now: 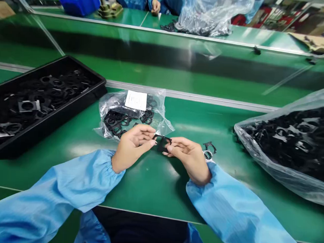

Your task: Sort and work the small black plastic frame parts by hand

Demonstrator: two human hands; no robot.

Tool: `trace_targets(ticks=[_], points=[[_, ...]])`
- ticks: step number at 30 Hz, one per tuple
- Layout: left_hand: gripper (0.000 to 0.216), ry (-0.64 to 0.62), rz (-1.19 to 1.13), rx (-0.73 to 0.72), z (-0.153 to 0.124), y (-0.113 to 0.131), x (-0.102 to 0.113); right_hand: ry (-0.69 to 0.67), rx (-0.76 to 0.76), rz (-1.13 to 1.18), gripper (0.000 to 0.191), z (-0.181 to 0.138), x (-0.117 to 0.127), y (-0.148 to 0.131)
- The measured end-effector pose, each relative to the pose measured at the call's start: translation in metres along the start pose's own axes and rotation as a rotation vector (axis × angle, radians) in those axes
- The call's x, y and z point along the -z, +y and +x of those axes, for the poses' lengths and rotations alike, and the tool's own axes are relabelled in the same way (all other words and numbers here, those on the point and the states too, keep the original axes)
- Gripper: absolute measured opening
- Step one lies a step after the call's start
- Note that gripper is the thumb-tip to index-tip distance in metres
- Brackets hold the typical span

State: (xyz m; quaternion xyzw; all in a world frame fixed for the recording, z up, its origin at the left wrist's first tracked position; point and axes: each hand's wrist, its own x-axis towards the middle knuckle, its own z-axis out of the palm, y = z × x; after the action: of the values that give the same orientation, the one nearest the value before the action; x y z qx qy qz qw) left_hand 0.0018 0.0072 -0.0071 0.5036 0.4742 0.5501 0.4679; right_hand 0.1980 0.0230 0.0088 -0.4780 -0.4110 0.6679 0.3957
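Observation:
Between my two hands, above the green table (149, 185), is a small black plastic frame part (162, 143) with a round cut-out. My left hand (136, 145) pinches its left edge between thumb and fingers. The right edge is pinched by my right hand (186, 156). Just behind my left hand lies a clear plastic bag (162, 118) of black ring-shaped parts, with a white label (136, 100) on top. To the right of my right hand lie a loose black part (210, 147) and a silvery ring-shaped part (208, 155).
A black tray (85, 101) heaped with similar parts stands on the left. On the right, a large open plastic bag (269, 175) holds many more. Beyond the green divider (153, 71) are a blue bin (78, 3), a metal fixture (110, 10) and co-workers' hands (155, 6).

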Motion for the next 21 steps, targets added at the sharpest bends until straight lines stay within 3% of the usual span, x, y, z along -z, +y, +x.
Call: trace_targets(ticks=[8,15,21], points=[[0.018,-0.070,-0.021,0.091,-0.0008,0.0058,0.0024,-0.040,0.025,-0.007,0.036,-0.0015,0.0000,0.0033],[0.015,-0.139,0.076,0.002,-0.0058,0.0015,0.0022,-0.170,0.009,0.034,0.030,-0.0010,0.0017,0.0049],[0.007,-0.136,0.117,-0.036,-0.0072,-0.0022,0.0024,-0.266,0.017,0.067,0.040,0.0017,0.0036,0.0098]])
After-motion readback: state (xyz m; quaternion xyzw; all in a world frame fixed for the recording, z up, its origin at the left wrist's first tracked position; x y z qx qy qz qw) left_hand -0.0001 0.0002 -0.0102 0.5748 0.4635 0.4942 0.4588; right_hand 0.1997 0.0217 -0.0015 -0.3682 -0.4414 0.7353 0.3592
